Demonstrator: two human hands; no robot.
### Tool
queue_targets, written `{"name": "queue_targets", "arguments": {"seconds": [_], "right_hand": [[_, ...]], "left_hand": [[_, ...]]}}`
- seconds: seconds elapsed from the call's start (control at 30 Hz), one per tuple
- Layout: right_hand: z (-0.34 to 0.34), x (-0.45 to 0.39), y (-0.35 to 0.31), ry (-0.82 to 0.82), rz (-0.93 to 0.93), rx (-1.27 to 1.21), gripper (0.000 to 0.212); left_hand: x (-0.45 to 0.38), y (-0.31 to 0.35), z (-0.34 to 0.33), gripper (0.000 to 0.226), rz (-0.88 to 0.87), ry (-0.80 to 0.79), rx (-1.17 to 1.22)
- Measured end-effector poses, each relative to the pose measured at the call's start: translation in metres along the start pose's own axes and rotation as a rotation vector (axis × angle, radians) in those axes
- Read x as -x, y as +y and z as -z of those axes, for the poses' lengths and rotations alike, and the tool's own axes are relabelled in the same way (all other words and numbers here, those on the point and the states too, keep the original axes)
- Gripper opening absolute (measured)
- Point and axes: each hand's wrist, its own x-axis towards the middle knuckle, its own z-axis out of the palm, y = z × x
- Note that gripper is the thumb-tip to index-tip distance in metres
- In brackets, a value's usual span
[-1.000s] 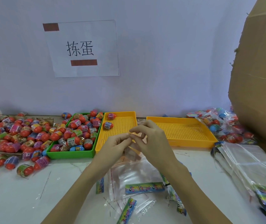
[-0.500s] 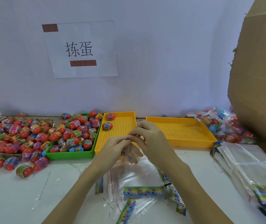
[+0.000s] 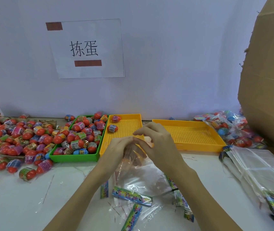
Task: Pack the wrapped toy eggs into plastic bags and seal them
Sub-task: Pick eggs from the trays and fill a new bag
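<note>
Clear bag (image 3: 138, 165) pinched at its mouth, held above near-centre table.

Film judged thin, limp, slippery, best taken at the top edge, where left hand (image 3: 116, 150) and right hand (image 3: 158, 147) fingertips are pressed onto it. Eggs (image 3: 83, 134), judged light and hard, are heaped in green tray (image 3: 76, 158), left; yellow tray (image 3: 124, 129) behind.

I see my left hand (image 3: 116, 150) and right hand (image 3: 158, 145) pinching the mouth of a clear plastic bag (image 3: 138, 174) above the table (image 3: 24, 205), in front of a yellow tray (image 3: 124, 130) holding two wrapped eggs (image 3: 112, 128).
</note>
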Motion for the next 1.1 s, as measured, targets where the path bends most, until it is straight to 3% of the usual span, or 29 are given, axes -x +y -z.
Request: {"name": "queue_targets", "arguments": {"seconds": [0.13,0.23,0.5,0.97,1.1], "right_hand": [[0.0010,0.0003,-0.0007,-0.044,0.027,-0.024,0.014],[0.0012,-0.0009,0.0011,-0.054,0.036,-0.039,0.012],[0.0018,-0.0010,-0.0003,-0.078,0.024,-0.062,0.015],[0.0006,-0.0001,-0.0004,-0.105,-0.147,-0.116,0.007],[-0.0030,-0.0007,-0.0036,-0.027,-0.189,-0.082,0.009]], "left_hand": [[-0.0010,-0.0020,0.0024,0.060,-0.012,-0.036,0.017],[-0.0026,-0.0045,0.0038,0.063,-0.023,-0.001,-0.107],[-0.0009,-0.0028,0.0033,0.040,-0.089,0.048,-0.357],[0.0012,-0.0062,0.0015,0.040,-0.098,-0.034,-0.448],[0.0012,-0.0031,-0.0015,0.045,-0.086,-0.028,-0.403]]}}
